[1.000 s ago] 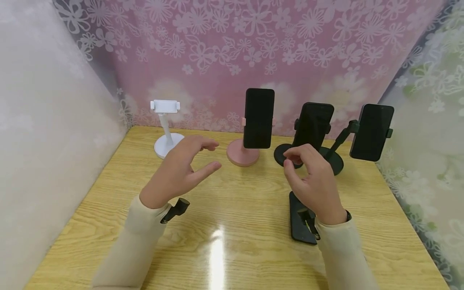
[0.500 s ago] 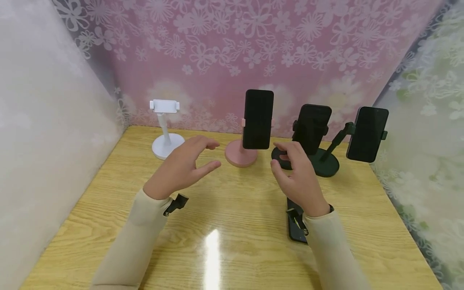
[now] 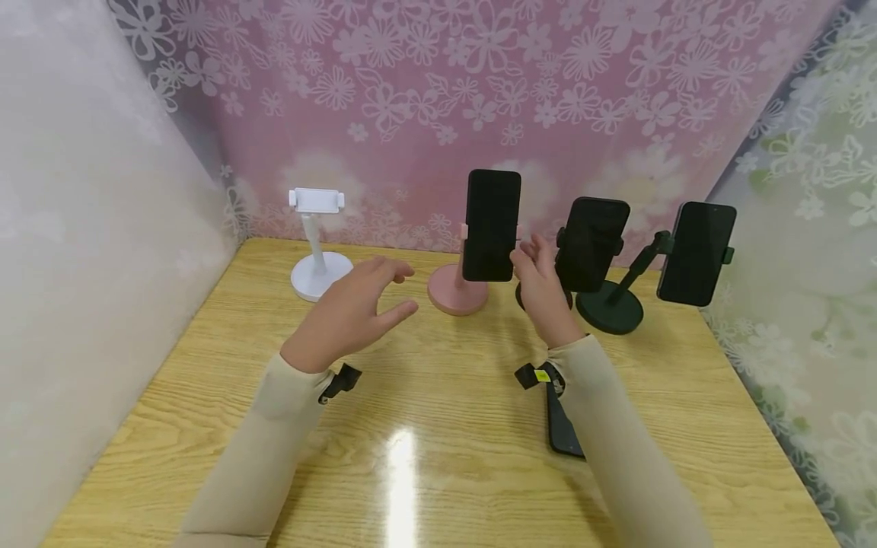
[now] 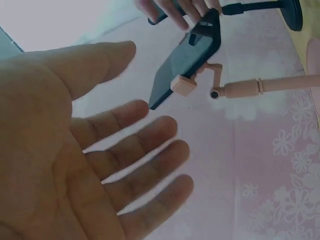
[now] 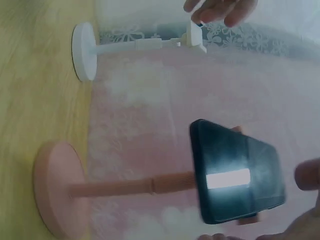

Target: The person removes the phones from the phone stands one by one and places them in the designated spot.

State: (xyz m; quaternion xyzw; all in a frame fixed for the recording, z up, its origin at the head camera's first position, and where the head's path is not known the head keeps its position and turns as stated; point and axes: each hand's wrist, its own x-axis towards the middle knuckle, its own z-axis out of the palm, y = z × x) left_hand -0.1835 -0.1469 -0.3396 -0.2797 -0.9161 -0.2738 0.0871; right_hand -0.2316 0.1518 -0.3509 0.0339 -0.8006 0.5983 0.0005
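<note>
A black phone (image 3: 492, 225) stands upright in a pink phone stand (image 3: 457, 291) at the middle back of the table. Beside the phone's lower right edge is my right hand (image 3: 544, 289), its thumb and fingers apart. The right wrist view has the thumb (image 5: 308, 175) near the phone's screen side and fingertips at the lower border. My left hand (image 3: 349, 312) hovers left of the pink stand, thumb and fingers spread around nothing; the left wrist view shows its palm (image 4: 45, 145) bare. Behind it stands a white phone stand (image 3: 317, 262) with nothing in its clamp.
To the right, a second phone (image 3: 592, 243) sits in a black stand, and a third phone (image 3: 696, 253) in a dark green stand (image 3: 610, 308). Another phone (image 3: 563, 426) lies flat on the wooden table (image 3: 329, 472), partly under the right forearm. A pink floral backdrop (image 3: 411, 99) closes the rear.
My right hand has moved left and forward, from in front of the black stand to the right edge of the phone in the pink stand. The left hand has hardly moved.
</note>
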